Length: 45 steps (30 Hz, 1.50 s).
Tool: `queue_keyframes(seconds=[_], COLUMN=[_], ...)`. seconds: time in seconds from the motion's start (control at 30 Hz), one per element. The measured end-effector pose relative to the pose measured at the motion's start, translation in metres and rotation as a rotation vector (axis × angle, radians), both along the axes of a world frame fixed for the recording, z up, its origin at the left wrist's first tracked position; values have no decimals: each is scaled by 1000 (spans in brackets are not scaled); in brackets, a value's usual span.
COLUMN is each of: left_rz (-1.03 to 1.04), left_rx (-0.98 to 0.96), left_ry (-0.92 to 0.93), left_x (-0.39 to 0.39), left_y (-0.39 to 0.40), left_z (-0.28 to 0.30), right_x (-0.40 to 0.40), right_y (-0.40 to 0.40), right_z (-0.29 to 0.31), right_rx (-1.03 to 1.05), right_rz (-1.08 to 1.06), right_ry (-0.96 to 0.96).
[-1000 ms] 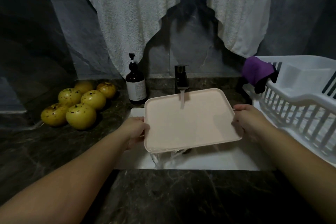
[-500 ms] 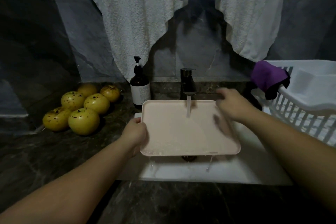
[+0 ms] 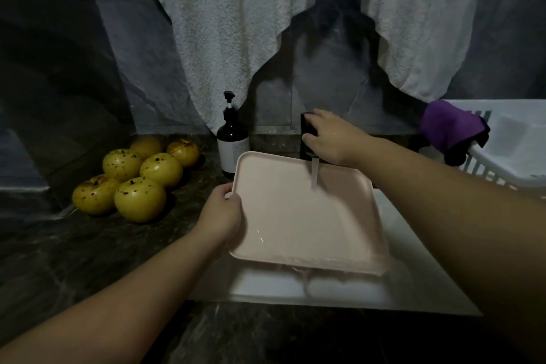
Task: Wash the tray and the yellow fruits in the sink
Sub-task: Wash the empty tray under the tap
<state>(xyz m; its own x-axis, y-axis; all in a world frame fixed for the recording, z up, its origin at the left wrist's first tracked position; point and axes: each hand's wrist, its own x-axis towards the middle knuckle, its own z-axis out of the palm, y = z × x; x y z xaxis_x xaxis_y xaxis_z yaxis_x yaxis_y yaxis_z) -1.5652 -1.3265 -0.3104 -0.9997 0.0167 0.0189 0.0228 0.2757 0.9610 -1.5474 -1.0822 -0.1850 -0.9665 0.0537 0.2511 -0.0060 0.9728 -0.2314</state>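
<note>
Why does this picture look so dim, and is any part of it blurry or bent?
Head view: light is low, the counter near black; the pale tray and towel are brightest. A dark shadow falls on the wall above the tap. Water blurs the tray's near edge. The wide lens stretches both forearms at the edges.

The right hand (image 3: 331,139) has released the right edge of the tray (image 3: 304,216) and moved up to the black faucet (image 3: 307,134); its fingers now curl around the faucet body, above the water stream. The left hand (image 3: 220,217) alone now supports the tray, gripping the left edge. The tray has tilted, with the far edge raised, and water now runs off the near right corner, away from the left fingers.
</note>
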Motion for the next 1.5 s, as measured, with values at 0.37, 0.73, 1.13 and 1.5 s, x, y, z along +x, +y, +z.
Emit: queue_keyframes(seconds=[0.37, 0.73, 1.13, 1.5], left_rz=[-6, -132, -190, -309], left_rx=[-41, -124, -336, -432], left_ry=[13, -64, 204, 408], left_x=[9, 28, 36, 43], left_y=[-6, -23, -35, -59], left_z=[2, 6, 40, 36], right_x=[51, 139, 161, 168], right_y=[39, 75, 75, 61], right_z=[-35, -96, -46, -47], right_rx=[-277, -944, -758, -489], right_rz=[-310, -554, -299, -263], right_ry=[189, -279, 238, 361])
